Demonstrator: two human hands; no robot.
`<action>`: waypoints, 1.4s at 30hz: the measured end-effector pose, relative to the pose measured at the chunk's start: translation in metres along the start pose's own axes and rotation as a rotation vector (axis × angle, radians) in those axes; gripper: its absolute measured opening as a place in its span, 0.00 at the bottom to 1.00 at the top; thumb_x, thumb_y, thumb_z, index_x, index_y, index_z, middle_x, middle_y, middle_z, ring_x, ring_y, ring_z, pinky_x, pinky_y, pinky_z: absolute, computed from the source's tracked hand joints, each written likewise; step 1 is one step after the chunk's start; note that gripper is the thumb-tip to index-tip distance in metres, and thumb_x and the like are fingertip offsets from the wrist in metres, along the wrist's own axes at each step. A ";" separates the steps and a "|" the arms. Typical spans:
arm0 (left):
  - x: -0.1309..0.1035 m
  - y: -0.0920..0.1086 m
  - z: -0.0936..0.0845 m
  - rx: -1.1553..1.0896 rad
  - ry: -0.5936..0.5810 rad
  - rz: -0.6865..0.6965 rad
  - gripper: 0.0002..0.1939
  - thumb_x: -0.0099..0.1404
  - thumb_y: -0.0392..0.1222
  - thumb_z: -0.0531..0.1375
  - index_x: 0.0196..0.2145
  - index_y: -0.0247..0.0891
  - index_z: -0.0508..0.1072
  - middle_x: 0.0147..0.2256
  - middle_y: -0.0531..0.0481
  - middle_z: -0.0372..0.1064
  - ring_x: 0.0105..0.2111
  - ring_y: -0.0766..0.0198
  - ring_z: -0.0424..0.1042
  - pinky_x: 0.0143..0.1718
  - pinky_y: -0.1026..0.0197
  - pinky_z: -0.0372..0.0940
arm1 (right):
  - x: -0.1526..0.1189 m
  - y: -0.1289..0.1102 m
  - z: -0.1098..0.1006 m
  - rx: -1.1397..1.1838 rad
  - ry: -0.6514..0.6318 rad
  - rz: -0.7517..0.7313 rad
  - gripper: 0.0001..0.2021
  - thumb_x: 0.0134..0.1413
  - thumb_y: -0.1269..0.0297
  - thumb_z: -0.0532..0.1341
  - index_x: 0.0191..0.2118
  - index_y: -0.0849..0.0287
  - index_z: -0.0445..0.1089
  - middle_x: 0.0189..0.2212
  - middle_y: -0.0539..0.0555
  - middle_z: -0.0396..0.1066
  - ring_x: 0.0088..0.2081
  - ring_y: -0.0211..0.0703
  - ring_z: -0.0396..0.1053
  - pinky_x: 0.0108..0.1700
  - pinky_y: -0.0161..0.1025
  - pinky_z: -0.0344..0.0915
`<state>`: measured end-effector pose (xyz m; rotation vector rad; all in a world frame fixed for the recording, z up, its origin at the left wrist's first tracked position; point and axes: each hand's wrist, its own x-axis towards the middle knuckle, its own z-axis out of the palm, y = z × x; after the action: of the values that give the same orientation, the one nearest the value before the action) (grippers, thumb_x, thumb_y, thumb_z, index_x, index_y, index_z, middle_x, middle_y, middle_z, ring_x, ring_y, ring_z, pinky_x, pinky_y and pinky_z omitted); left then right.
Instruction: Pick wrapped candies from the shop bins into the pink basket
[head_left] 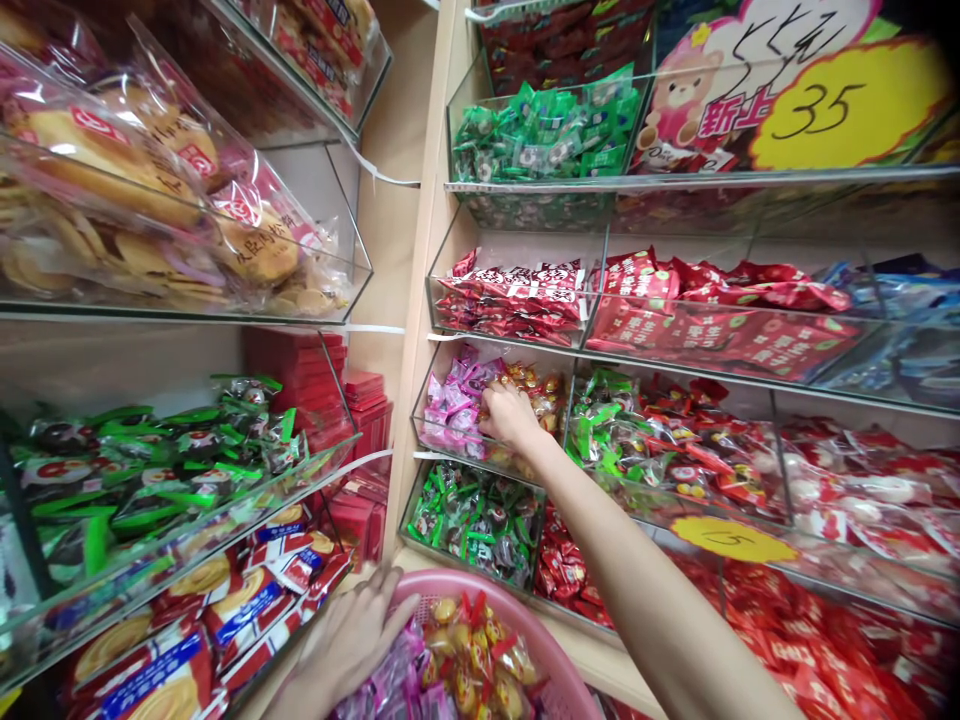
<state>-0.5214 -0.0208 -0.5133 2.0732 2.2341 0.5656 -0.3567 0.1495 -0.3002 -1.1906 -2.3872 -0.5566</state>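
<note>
My right hand (510, 415) reaches into a clear shelf bin, over the border between purple-wrapped candies (454, 400) and gold-wrapped candies (551, 385). Its fingers are bent down among the wrappers, and whatever they hold is hidden. Below, a pink plastic basket (544, 625) contains more purple-wrapped pieces (390, 675) and gold ones with red twisted ends (476, 650). At the basket's left edge lies my left hand (352, 625), slightly blurred, with its fingers stretched out and its thumb apart over the basket.
Glass-fronted bins surround the corner. Green-wrapped sweets (476, 520) lie under my right hand, red packets (517, 295) above it. At left are bagged pastries (112, 150), green packets (150, 450) and biscuit packs (240, 600). A yellow price tag (735, 538) hangs beside my right forearm.
</note>
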 end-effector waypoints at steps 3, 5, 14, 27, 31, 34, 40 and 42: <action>0.000 0.000 0.000 -0.003 0.002 -0.005 0.34 0.62 0.62 0.38 0.54 0.38 0.62 0.56 0.41 0.59 0.54 0.53 0.60 0.52 0.51 0.56 | 0.001 -0.001 -0.001 0.008 -0.019 0.005 0.12 0.46 0.68 0.57 0.40 0.61 0.65 0.43 0.59 0.67 0.46 0.50 0.61 0.43 0.42 0.57; 0.000 0.000 0.000 -0.009 -0.004 -0.013 0.34 0.62 0.63 0.38 0.54 0.38 0.62 0.56 0.42 0.58 0.55 0.53 0.60 0.52 0.51 0.56 | 0.001 -0.001 -0.001 0.012 -0.029 0.025 0.15 0.46 0.67 0.57 0.43 0.62 0.64 0.43 0.61 0.67 0.45 0.51 0.62 0.42 0.43 0.58; 0.000 -0.001 0.000 0.001 -0.010 -0.012 0.34 0.63 0.62 0.38 0.55 0.38 0.61 0.56 0.43 0.58 0.55 0.54 0.59 0.52 0.52 0.56 | -0.001 0.001 0.000 0.027 -0.034 0.046 0.20 0.45 0.61 0.60 0.47 0.60 0.62 0.47 0.61 0.64 0.48 0.53 0.60 0.43 0.45 0.57; -0.001 0.000 -0.002 0.005 0.008 0.009 0.34 0.63 0.62 0.37 0.55 0.39 0.61 0.56 0.43 0.59 0.54 0.54 0.60 0.52 0.53 0.56 | -0.005 -0.002 -0.006 0.044 0.142 0.127 0.12 0.55 0.69 0.49 0.44 0.60 0.61 0.44 0.60 0.66 0.46 0.51 0.58 0.45 0.45 0.53; 0.000 -0.001 -0.001 0.005 0.007 0.025 0.33 0.63 0.61 0.37 0.55 0.40 0.61 0.56 0.43 0.58 0.54 0.54 0.61 0.52 0.53 0.56 | -0.006 -0.002 -0.006 0.048 0.187 0.139 0.12 0.56 0.70 0.48 0.43 0.60 0.63 0.42 0.60 0.67 0.45 0.51 0.60 0.44 0.44 0.54; 0.000 -0.002 0.001 0.007 0.016 0.023 0.33 0.63 0.61 0.37 0.55 0.40 0.61 0.57 0.44 0.58 0.54 0.54 0.60 0.53 0.52 0.56 | -0.008 -0.003 -0.004 0.032 0.173 0.210 0.12 0.55 0.67 0.51 0.44 0.62 0.64 0.41 0.62 0.68 0.45 0.53 0.61 0.44 0.45 0.55; -0.001 -0.001 0.000 0.017 0.022 0.022 0.32 0.63 0.61 0.37 0.54 0.40 0.62 0.55 0.42 0.60 0.54 0.54 0.61 0.52 0.53 0.56 | -0.012 -0.005 -0.009 0.001 0.115 0.324 0.15 0.55 0.57 0.56 0.39 0.64 0.69 0.40 0.65 0.69 0.45 0.55 0.63 0.43 0.45 0.57; -0.001 0.001 -0.002 0.015 0.018 0.021 0.32 0.63 0.61 0.37 0.54 0.40 0.61 0.55 0.42 0.60 0.53 0.54 0.62 0.52 0.53 0.56 | -0.011 -0.005 -0.011 0.010 0.098 0.309 0.14 0.56 0.57 0.54 0.37 0.63 0.70 0.38 0.64 0.70 0.45 0.54 0.64 0.41 0.43 0.58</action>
<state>-0.5209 -0.0219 -0.5110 2.1090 2.2364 0.5734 -0.3522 0.1340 -0.2980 -1.4572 -2.0681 -0.4888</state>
